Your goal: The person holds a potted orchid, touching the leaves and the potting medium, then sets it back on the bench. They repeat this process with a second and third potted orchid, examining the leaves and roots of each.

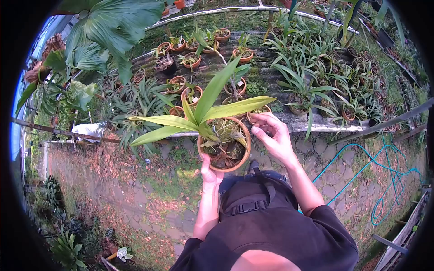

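Observation:
My left hand (210, 171) grips the lower left side of a round terracotta pot (247, 156), its thumb up against the outer wall. In the pot grows a plant (201, 121) with long, strap-shaped leaves, some green and some yellowish, leaning out to the left and upward. Pale roots and dark, mossy potting material (230, 151) show inside the rim. Just right of the pot, my right hand (273, 134) is raised with its fingers bent and the thumb apart from them. Nothing shows between those fingers, which are below a yellowish leaf.
Beyond the pot is a bench (266, 45) with several potted plants (191, 61) and dense leafy clumps (303, 86). Large leaves (113, 27) hang at upper left. A teal hose (361, 151) lies coiled on the paved ground at right. A metal rail (389, 119) crosses the right side.

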`<control>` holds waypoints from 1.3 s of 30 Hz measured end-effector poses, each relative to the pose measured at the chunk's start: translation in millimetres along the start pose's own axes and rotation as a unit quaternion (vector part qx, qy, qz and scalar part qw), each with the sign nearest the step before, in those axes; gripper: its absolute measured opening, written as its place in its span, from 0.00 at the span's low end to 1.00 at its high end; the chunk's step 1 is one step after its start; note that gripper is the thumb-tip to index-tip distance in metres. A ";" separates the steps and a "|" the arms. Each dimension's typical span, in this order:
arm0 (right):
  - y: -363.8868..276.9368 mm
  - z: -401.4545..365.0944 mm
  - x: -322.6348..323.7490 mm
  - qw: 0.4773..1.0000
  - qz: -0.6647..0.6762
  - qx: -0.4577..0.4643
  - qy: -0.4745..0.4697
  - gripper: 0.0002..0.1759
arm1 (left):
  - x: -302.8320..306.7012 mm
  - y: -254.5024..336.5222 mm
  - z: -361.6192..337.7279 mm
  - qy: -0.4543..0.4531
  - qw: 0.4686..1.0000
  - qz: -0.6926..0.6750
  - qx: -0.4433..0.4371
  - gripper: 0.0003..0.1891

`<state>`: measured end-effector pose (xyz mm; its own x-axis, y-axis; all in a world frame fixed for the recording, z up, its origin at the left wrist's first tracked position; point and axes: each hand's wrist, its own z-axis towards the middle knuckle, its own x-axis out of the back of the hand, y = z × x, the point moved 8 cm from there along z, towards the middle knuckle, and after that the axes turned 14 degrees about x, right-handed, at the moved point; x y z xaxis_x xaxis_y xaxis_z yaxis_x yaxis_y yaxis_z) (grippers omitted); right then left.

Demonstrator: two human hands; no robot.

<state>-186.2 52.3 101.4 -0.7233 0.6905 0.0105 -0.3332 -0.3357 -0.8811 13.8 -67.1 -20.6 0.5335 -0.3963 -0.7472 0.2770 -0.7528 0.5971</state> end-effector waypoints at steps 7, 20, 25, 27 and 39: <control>0.4 3.1 -2.6 0.996 -0.068 0.050 -0.025 0.11 | -9.8 4.4 -3.6 -0.018 0.998 0.059 -0.028 0.45; 23.9 -13.6 -18.8 0.965 0.250 -0.060 0.041 0.05 | -8.1 10.5 -3.4 0.021 0.999 0.022 -0.016 0.39; 30.9 -17.5 -19.0 0.935 0.334 -0.106 0.057 0.05 | -13.2 11.1 0.2 0.009 1.000 0.015 0.002 0.47; 33.6 -19.4 -18.9 0.929 0.348 -0.112 0.056 0.05 | -13.2 9.9 0.0 0.000 1.000 0.013 0.012 0.46; 29.5 -23.6 -13.5 0.962 0.258 -0.089 -0.024 0.05 | 30.4 2.8 13.5 -0.107 0.993 0.029 0.033 0.38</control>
<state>-172.0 48.2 64.1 -0.7927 0.4297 -0.4324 0.1840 -0.5075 -0.8418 20.0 -88.4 -45.6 0.3639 -0.5370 -0.7611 0.1945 -0.7553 0.6259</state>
